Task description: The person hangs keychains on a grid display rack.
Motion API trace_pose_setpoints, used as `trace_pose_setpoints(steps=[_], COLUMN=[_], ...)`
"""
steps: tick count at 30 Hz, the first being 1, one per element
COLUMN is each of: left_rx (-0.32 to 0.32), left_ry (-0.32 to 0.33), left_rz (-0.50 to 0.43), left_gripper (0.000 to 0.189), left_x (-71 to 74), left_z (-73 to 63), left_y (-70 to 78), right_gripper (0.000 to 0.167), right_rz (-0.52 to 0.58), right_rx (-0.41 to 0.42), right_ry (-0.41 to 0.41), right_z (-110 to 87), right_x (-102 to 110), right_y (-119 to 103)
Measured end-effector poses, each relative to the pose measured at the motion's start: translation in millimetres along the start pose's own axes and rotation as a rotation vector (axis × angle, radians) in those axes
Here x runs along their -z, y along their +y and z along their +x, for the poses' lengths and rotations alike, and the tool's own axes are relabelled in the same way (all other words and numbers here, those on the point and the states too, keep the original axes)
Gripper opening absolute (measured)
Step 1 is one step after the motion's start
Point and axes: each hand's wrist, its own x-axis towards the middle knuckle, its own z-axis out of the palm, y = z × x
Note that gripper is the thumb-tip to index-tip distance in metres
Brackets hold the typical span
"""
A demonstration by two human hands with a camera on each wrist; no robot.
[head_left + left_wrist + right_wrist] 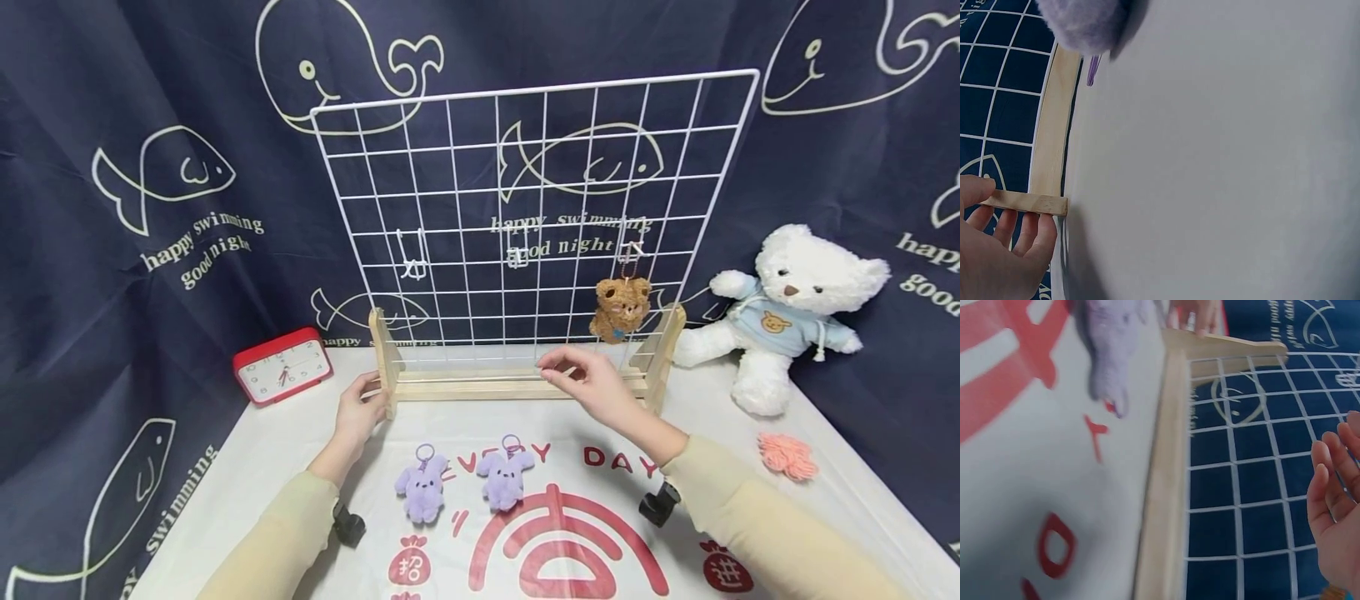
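My left hand point(360, 410) grips the left wooden side piece point(1029, 202) of a stand, thumb on one face and fingers on the other. The stand's wooden base point(517, 389) carries an upright white wire grid point(534, 92). In front of the grid's lower right part, my right hand point(588, 383) is raised with loosely bent fingers and holds nothing. Just above it, a brown bear keychain point(621, 310) hangs by its chain from the right hook point(630, 253). A left hook point(413, 267) and a middle hook point(517, 257) carry nothing.
Two purple plush keychains point(423, 490) with rings lie on the printed white cloth before the stand. A red clock point(283, 367) stands at left. At right are a white teddy bear point(776, 308) and a pink yarn bundle point(786, 457). Dark curtains hang behind.
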Motion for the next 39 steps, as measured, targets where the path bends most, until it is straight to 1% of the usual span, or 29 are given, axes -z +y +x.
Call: trace_pose_setpoints(steps=[5, 9, 12, 19, 22, 25, 31, 39], left_rx=[-0.012, -0.012, -0.011, -0.008, -0.008, -0.007, -0.007, -0.015], left_ry=[-0.002, 0.002, 0.006, -0.003, -0.007, -0.005, 0.0, -0.007], left_rz=[-0.006, -0.011, -0.009, -0.009, -0.007, -0.007, -0.005, 0.0], left_gripper=[0.042, 0.042, 0.042, 0.043, 0.044, 0.044, 0.044, 0.044], left_x=[0.0, -0.3, -0.9, -0.5, 0.2, 0.6, 1.0, 0.3], left_z=[0.6, 0.2, 0.3, 0.0, 1.2, 1.4, 0.7, 0.7], left_y=[-0.5, -0.6, -1.1, -1.6, -2.0, -1.5, -1.3, -0.9], right_gripper=[0.012, 0.017, 0.02, 0.022, 0.022, 0.021, 0.017, 0.017], right_rz=[0.022, 0.0, -0.018, 0.0, -0.011, -0.045, -0.115, -0.126], right_rx=[-0.057, -0.09, -0.102, -0.116, -0.117, -0.109, -0.124, -0.163], right_ry=[-0.096, -0.185, -0.224, -0.28, -0.301, -0.312, -0.307, -0.325], right_z=[-5.8, -11.3, -15.0, -21.5, -22.9, -24.0, -26.1, -25.8], right_x=[-20, -34, -42, -58, -63, -68, -75, -78], right_y=[11, 19, 27, 45, 51, 55, 59, 59])
